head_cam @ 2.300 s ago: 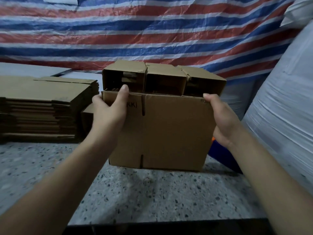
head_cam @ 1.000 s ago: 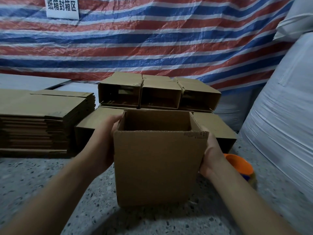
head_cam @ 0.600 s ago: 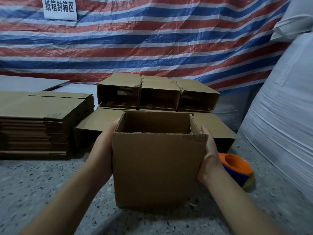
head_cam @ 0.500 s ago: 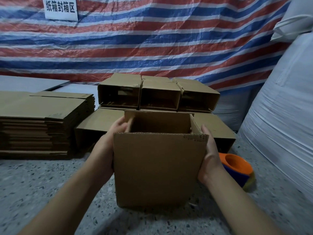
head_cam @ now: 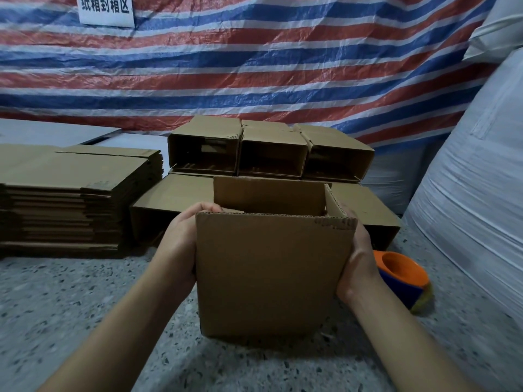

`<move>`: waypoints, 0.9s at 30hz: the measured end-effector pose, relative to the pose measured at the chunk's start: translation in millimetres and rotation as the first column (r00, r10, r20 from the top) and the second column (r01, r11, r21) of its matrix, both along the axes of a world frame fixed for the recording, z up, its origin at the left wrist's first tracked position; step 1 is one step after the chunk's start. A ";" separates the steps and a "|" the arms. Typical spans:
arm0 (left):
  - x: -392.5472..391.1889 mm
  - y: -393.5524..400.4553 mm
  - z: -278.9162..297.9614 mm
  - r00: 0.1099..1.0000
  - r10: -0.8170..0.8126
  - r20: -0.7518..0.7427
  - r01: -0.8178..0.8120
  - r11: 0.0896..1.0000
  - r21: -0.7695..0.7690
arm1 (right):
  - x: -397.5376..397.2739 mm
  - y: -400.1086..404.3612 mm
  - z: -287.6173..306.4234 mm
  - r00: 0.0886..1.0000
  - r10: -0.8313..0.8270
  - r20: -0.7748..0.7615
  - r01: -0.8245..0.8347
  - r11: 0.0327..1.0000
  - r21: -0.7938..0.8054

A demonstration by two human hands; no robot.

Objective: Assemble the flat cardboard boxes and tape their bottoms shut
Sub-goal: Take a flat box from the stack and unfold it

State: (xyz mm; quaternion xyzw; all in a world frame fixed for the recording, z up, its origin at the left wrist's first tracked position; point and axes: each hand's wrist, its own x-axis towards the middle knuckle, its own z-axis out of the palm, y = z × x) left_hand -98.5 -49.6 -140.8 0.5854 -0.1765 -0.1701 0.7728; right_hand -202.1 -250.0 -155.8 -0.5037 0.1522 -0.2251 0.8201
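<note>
An opened cardboard box point(head_cam: 271, 275) stands upright on the speckled stone counter point(head_cam: 70, 306), near the centre of the view, with its open end facing up. Both hands bracket it from the sides.

The left hand point(head_cam: 181, 244) lies against the left wall of the box. Its fingers point(head_cam: 203, 207) curl over the top left edge, where the left flap is folded inward, and grip that edge. The right hand point(head_cam: 356, 261) lies flat against the right wall. Its fingers point(head_cam: 349, 215) extend upward, nearly straight, along the outside of the raised right flap and press against it; the fingertips are hidden behind the flap.

The box is plain brown corrugated board; the fluted core shows along the cut top edges. The far flap stands upright, the near wall faces the camera, and a faint dark print marks its upper right corner.

Left and far of the box sits a tall stack of flat cardboard blanks point(head_cam: 76, 193). Directly beyond the box, assembled boxes point(head_cam: 268, 154) lie on their sides in two tiers, open ends facing the camera. To the right, near the right wrist, an orange and blue tape dispenser point(head_cam: 404, 275) rests on the counter. A striped red, white and blue tarpaulin point(head_cam: 254, 66) hangs behind, carrying a white sign point(head_cam: 106, 9). A large white woven sack point(head_cam: 481, 193) fills the right side.
</note>
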 end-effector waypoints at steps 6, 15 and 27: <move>1.8 6.5 -7.2 0.995 -0.072 0.074 0.073 0.997 -0.006 | 3.0 -5.9 3.7 0.985 -0.026 -0.172 0.021 0.999 -0.032; 7.8 16.5 -11.3 0.942 -0.236 0.238 0.220 0.971 0.090 | 9.1 -19.1 0.5 0.981 -0.037 -0.193 0.017 0.995 -0.102; 9.5 9.8 -13.8 0.947 -0.086 0.308 0.037 0.986 0.163 | 5.6 -18.0 -2.4 0.994 0.104 -0.043 -0.109 0.985 -0.134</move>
